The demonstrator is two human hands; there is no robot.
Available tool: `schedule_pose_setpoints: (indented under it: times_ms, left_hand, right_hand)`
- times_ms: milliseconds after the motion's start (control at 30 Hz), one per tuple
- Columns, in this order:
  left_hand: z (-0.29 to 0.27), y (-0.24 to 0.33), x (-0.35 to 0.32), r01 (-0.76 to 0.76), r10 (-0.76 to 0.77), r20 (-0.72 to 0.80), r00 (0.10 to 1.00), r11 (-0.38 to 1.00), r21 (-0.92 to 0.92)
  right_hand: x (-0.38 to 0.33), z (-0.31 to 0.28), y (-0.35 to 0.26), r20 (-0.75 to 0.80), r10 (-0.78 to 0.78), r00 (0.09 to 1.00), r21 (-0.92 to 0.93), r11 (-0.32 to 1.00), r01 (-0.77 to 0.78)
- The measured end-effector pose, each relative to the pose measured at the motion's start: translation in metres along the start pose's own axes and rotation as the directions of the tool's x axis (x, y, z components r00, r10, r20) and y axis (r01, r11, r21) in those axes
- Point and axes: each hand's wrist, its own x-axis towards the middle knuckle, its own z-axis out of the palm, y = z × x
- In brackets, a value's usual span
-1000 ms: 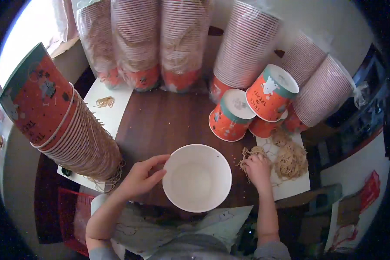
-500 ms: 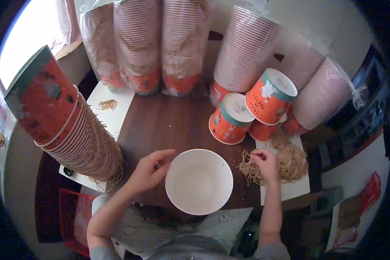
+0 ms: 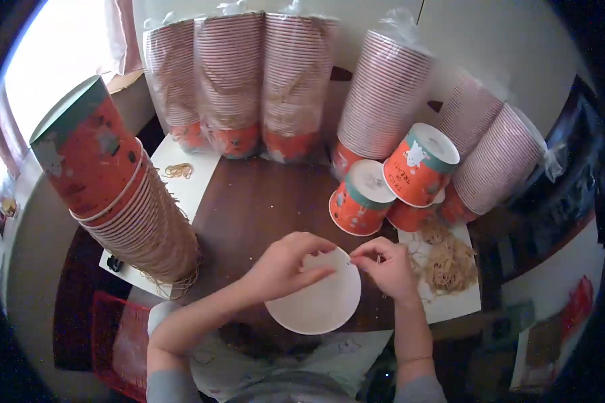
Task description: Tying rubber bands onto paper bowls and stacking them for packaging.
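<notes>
A white-lined paper bucket (image 3: pixel 312 305) stands mouth up before me at the table's near edge. Reaching across its mouth, my left hand (image 3: pixel 286 269) has thumb and fingers apart, the fingertips by the far right rim. My right hand (image 3: pixel 390 269) is closed in a pinch at that same rim, with a thin tan cord that is barely visible in its fingers. To the right of it lies a tangled pile of tan cords (image 3: pixel 450 265) on a white sheet (image 3: pixel 444 305). The bucket's outer side is mostly hidden.
At left leans a tall nested stack of orange-and-green buckets (image 3: pixel 138 208) with cords hanging from it. Upside-down buckets (image 3: pixel 359 201) are piled at right. Bagged bucket stacks (image 3: pixel 228 80) line the back. A few cord loops (image 3: pixel 179 170) lie on the left sheet.
My right hand has moved left from the cord pile to the bucket's rim. My left hand has come right, over the bucket's mouth. The view has tilted slightly.
</notes>
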Motion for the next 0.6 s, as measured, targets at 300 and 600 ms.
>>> schedule_pose_setpoints:
  times_ms: [300, 600]
  left_hand:
    - [0.026, 0.004, 0.020, 0.026, -0.023, 0.034, 0.999, 0.997, -0.078]
    - [0.022, 0.002, 0.030, 0.096, -0.091, 0.036, 0.995, 0.971, -0.219]
  right_hand:
    - [-0.004, 0.010, -0.002, 0.043, -0.118, 0.992, -0.104, 0.987, 0.122]
    - [0.000, -0.005, 0.003, 0.031, 0.035, 0.999, 0.409, 0.911, -0.045]
